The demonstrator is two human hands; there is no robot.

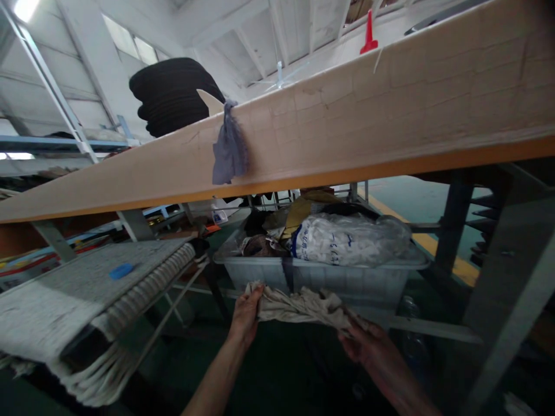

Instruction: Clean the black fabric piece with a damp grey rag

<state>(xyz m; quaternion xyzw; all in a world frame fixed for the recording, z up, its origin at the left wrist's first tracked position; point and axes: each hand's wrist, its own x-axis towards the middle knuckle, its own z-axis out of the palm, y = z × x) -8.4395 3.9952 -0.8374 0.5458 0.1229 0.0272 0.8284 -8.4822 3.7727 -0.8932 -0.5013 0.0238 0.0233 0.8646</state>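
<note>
A crumpled beige cloth (299, 306) is stretched sideways between my two hands, low under the table edge. My left hand (247, 312) grips its left end, thumb on top. The right end is pinched in my right hand (362, 338), which is partly in shadow. Just behind the cloth stands a pale grey plastic bin (243, 274) heaped with fabric pieces. On that heap lies a clear plastic bag (347, 240) with blue writing and white contents. Dark and mustard-coloured cloth (299, 214) shows beside and behind the bag.
A long table with a tan covered side (347, 115) runs above the bin. A grey rag (229, 147) hangs from it; black stacked fabric (173, 95) and a red cone (369, 36) stand on top. At left is a padded bench (52, 294) with a blue object (121, 271).
</note>
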